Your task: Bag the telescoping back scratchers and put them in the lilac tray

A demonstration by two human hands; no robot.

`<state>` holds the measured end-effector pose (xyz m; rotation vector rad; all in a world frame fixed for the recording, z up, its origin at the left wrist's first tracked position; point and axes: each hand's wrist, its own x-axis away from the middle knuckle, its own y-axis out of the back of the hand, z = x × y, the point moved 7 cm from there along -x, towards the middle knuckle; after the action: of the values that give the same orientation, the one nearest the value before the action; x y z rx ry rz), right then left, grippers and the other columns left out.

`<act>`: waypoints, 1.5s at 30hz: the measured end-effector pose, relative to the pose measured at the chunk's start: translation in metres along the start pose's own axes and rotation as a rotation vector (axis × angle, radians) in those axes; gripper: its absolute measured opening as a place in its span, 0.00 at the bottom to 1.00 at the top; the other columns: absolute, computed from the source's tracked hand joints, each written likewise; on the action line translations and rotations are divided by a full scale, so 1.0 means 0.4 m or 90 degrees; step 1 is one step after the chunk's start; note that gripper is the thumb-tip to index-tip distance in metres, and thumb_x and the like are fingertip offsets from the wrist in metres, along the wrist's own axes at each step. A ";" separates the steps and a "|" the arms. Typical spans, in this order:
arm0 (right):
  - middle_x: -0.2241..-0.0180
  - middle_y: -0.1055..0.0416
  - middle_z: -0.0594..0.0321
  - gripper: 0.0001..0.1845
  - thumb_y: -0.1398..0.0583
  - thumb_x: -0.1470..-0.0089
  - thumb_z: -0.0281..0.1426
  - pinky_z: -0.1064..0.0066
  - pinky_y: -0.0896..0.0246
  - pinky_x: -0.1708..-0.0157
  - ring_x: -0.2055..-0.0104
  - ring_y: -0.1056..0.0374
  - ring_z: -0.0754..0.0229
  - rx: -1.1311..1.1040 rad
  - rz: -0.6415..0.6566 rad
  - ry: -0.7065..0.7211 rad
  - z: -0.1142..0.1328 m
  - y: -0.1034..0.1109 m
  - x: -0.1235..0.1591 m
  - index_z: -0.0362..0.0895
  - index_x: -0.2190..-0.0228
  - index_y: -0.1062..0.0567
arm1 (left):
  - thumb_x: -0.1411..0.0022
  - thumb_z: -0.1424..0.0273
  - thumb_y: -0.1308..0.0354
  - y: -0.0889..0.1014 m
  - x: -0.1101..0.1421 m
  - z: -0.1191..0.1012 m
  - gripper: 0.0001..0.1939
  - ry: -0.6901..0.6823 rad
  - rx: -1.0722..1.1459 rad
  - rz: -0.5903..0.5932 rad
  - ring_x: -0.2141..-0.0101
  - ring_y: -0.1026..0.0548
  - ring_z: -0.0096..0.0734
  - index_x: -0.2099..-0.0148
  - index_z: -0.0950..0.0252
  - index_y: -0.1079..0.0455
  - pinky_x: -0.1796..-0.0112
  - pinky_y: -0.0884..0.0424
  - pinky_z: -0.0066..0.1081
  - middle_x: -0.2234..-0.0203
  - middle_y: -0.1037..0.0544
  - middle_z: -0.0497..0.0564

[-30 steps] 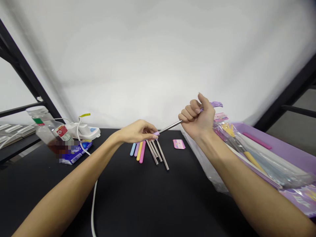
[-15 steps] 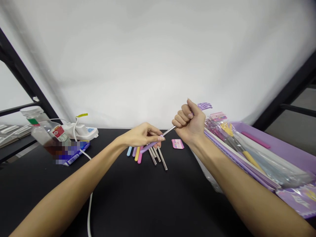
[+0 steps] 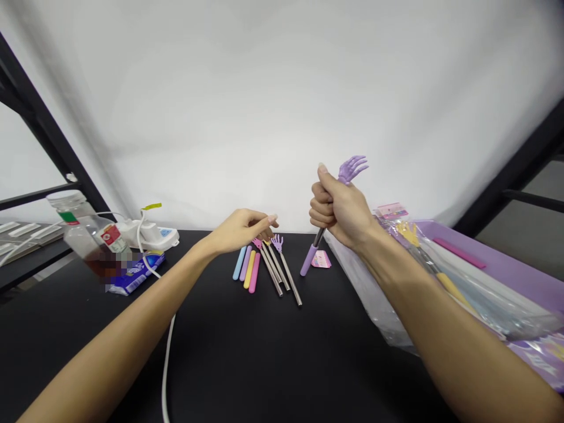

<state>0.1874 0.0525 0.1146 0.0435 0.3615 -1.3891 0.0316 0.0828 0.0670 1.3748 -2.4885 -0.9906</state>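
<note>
My right hand (image 3: 337, 205) is wrapped round the metal rod of a back scratcher (image 3: 309, 258). Its purple claw head sticks out above the fist and its purple handle points down toward the table. Over the loose parts hovers my left hand (image 3: 242, 230), fingers apart, holding nothing. Below it lie several metal rods (image 3: 291, 279) with pink, yellow and purple claw heads, partly covered by the fingers. Beside them rest several coloured handle sleeves: blue (image 3: 239, 263), purple (image 3: 245, 263), yellow (image 3: 249, 270) and pink (image 3: 254, 273).
On the right, a purple bin (image 3: 497, 258) holds bagged back scratchers (image 3: 449, 288). A small pink card (image 3: 321, 259) lies near the wall. At left are a tilted plastic bottle (image 3: 94, 235), a blue packet (image 3: 136, 275), a power strip (image 3: 161, 238) and a white cable (image 3: 166, 364).
My left hand has let go of the purple handle and drawn back a little left. My right hand has turned the back scratcher more upright, with its handle now hanging downward.
</note>
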 end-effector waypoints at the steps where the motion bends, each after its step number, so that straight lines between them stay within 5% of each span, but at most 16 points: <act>1: 0.89 0.61 0.76 0.33 0.41 0.43 0.53 0.73 0.72 0.87 0.87 0.66 0.72 0.003 0.000 0.002 -0.002 -0.002 -0.001 0.48 0.84 0.50 | 0.32 0.52 0.50 0.002 0.000 0.000 0.26 -0.001 -0.002 -0.004 0.66 0.20 0.33 0.54 0.72 0.25 0.61 0.26 0.31 0.66 0.18 0.58; 30: 0.89 0.60 0.77 0.31 0.42 0.40 0.47 0.77 0.70 0.86 0.88 0.66 0.73 -0.016 0.046 -0.048 -0.141 -0.005 -0.030 0.47 0.84 0.49 | 0.33 0.51 0.49 -0.023 -0.018 0.000 0.25 -0.034 -0.063 0.040 0.67 0.21 0.33 0.63 0.69 0.26 0.64 0.26 0.30 0.68 0.19 0.57; 36: 0.87 0.61 0.77 0.30 0.40 0.42 0.44 0.75 0.72 0.85 0.85 0.67 0.72 -0.010 0.092 -0.077 -0.133 0.003 -0.026 0.47 0.83 0.51 | 0.32 0.58 0.50 -0.027 -0.017 -0.007 0.20 -0.092 -0.215 0.034 0.73 0.25 0.29 0.65 0.67 0.25 0.70 0.32 0.27 0.75 0.22 0.50; 40: 0.82 0.53 0.74 0.21 0.34 0.48 0.40 0.76 0.55 0.81 0.81 0.56 0.69 -0.086 0.141 -0.058 -0.098 -0.017 -0.017 0.45 0.78 0.39 | 0.34 0.58 0.46 -0.049 -0.008 -0.025 0.17 -0.117 -0.204 0.081 0.73 0.27 0.28 0.59 0.66 0.24 0.70 0.34 0.27 0.74 0.22 0.49; 45: 0.74 0.41 0.67 0.21 0.39 0.45 0.51 0.71 0.40 0.68 0.70 0.39 0.63 -0.137 0.060 0.075 -0.052 -0.017 -0.025 0.47 0.74 0.33 | 0.33 0.54 0.48 -0.077 0.004 -0.067 0.18 -0.148 -0.060 0.130 0.71 0.27 0.28 0.60 0.65 0.29 0.69 0.33 0.28 0.69 0.21 0.51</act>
<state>0.1750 0.0656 0.0989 -0.0342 0.5992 -1.2514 0.0633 0.0571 0.0689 1.0058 -2.6386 -1.2646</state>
